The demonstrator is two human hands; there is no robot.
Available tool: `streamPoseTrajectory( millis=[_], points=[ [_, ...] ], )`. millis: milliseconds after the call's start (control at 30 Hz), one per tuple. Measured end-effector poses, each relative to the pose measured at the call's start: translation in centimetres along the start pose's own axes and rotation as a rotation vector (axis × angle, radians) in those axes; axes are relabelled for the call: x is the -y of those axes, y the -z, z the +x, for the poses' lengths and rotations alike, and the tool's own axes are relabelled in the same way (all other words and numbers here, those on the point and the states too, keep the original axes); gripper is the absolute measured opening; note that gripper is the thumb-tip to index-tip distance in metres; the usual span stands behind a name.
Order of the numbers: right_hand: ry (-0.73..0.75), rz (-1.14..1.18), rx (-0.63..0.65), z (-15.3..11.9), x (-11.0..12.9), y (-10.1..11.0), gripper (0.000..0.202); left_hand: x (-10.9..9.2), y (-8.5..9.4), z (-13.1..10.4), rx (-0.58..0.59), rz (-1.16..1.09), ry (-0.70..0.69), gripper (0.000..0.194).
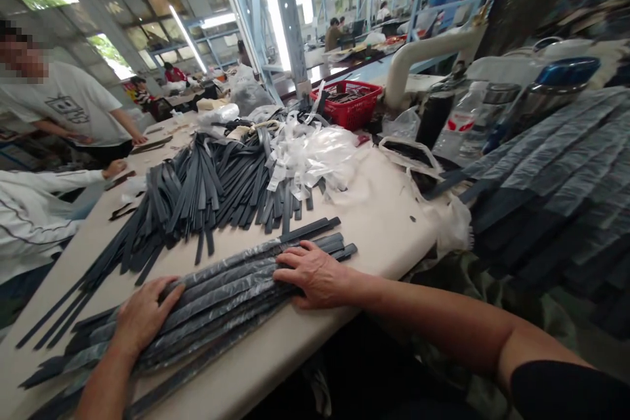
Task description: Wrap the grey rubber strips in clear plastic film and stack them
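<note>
Left hand: your left hand [145,312], lower left of the frame, lies over the left part of the bundle of long, flat, dark-grey strips in clear film [231,289]. Fingers curve across its upper side, thumb set apart; whether they clasp it cannot be told.
Right hand: your right hand [315,273], just right of the frame's centre, rests on the bundle near its right end. Fingers are spread and laid flat, pointing left, not clenched.
Wrapped bundle: lies slantwise from lower left to centre, directly under your fingers of both hands and running between them. Strip ends project past your right hand, to its right.
Work surface: cream, smooth-covered table [374,223], bearing the bundle along its near edge.
Loose strips: fanned pile of flat dark-grey strips [211,184], beyond the bundle, left of centre.
Packaging: crumpled heap of translucent white plastic [319,151], above your right hand.
Basket: red perforated plastic basket [361,111], upper centre-right.
Right side: second stack of film-covered dark-grey strips [551,184], at the right edge.
Co-worker: person in a white printed T-shirt [79,105], upper left.
</note>
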State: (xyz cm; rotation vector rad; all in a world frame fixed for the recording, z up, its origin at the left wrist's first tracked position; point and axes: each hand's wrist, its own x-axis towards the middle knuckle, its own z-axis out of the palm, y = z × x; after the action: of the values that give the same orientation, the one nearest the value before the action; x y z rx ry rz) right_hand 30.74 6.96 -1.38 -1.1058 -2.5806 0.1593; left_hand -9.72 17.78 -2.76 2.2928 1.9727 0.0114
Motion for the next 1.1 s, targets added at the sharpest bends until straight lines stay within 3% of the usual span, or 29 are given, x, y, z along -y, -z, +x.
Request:
streamPoseTrajectory(
  millis=[133,333,433,533,600,700,767,833,900,967,1033,1100],
  points=[
    [-0.028,-0.012,0.005,-1.1,-0.8,0.4,0.032,-1.8,0.1,-1.6,-0.043,0.003,0.029,0.056],
    [0.005,0.141,-0.015,-4.2,-2.7,2.5,0.037,-4.2,-0.9,-3.0,-0.120,-0.005,-0.021,0.054],
    [-0.042,0.247,-0.173,-5.6,-5.1,4.6,0.049,-4.3,-1.0,-3.0,-0.231,0.012,-0.025,0.062],
    [-0.309,-0.039,-0.348,-6.0,-8.6,6.3,0.043,-4.7,-0.5,-3.0,-0.378,-0.003,-0.068,0.061],
    [-0.430,-0.250,-0.322,-5.6,-11.1,6.8,0.038,-5.8,0.1,-3.2,-0.467,-0.040,-0.144,0.055],
    [-0.431,-0.315,-0.228,-4.9,-13.7,7.1,0.015,-8.6,1.1,-4.6,-0.559,-0.089,-0.295,0.047],
    [-0.416,-0.291,-0.234,-4.6,-13.9,7.0,0.013,-10.7,1.6,-6.4,-0.585,-0.123,-0.392,0.045],
    [-0.425,-0.274,-0.299,-4.8,-12.7,6.8,0.016,-12.3,1.5,-8.4,-0.538,-0.178,-0.496,0.048],
    [-0.405,-0.217,-0.416,-5.5,-9.9,6.5,0.020,-13.2,0.7,-10.0,-0.423,-0.227,-0.590,0.057],
    [-0.236,0.012,-0.572,-6.8,-5.8,5.8,0.014,-13.4,-0.4,-10.9,-0.325,-0.224,-0.606,0.066],
    [0.066,0.355,-0.339,-8.6,-1.0,4.1,0.014,-13.3,-1.5,-11.3,-0.275,-0.183,-0.548,0.070],
    [0.110,0.541,-0.050,-10.6,3.0,1.0,0.020,-13.3,-2.0,-11.2,-0.247,-0.154,-0.494,0.071]
  ],
)
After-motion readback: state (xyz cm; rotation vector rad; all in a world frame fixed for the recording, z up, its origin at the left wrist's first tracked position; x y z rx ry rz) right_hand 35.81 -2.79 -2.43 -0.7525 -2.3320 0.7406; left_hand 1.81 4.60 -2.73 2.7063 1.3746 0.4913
